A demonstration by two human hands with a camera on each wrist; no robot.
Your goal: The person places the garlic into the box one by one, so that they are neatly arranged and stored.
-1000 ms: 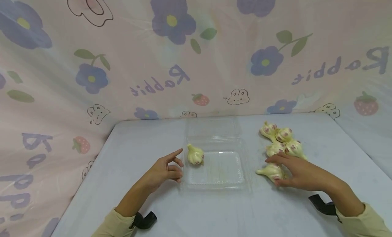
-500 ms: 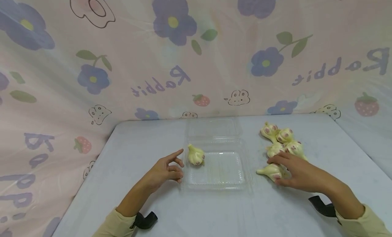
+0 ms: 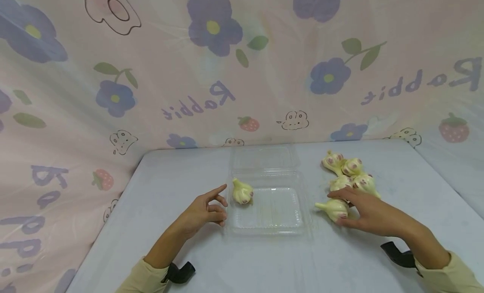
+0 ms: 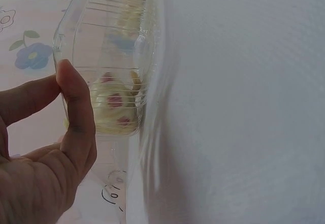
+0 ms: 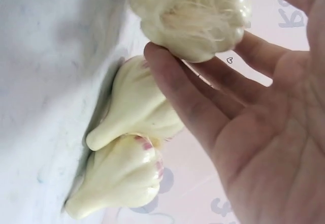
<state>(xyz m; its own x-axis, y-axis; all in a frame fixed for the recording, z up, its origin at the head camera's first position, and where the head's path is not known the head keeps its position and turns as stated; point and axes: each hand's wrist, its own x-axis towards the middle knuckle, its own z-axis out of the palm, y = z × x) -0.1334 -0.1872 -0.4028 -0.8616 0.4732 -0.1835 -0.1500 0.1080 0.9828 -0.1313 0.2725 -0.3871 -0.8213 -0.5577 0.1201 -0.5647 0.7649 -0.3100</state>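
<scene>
The garlic bulb [image 5: 193, 26] in the right hand [image 5: 264, 117] is cropped by the right wrist view's top edge, as is the clear plastic container [image 4: 104, 51] in the left's, with both sleeves [image 3: 145, 278] cut off below in the head view.

Free gap — container [image 3: 277, 207] to bulb [image 3: 332, 209], garlic cluster [image 3: 351, 169] blocking beyond

Container [image 3: 264, 233], mid-frame in head view: thin clear plastic, glossy, ribbed walls. Garlic bulbs [image 3: 364, 183], right of frame: smooth skins, glossy highlights in right wrist view; root tuft [image 5: 203, 16] at top there looks rough, fibrous. Bench [image 3: 264, 263], lower frame: matt, mostly smooth. Backdrop [image 3: 264, 87], upper frame: printed sheet, cloth or plastic unclear, soft sheen, creased. Sleeves [image 3: 145, 276], bottom edge: matt cloth. Wrist pieces [image 3: 181, 273]: smooth, look like plastic.
</scene>
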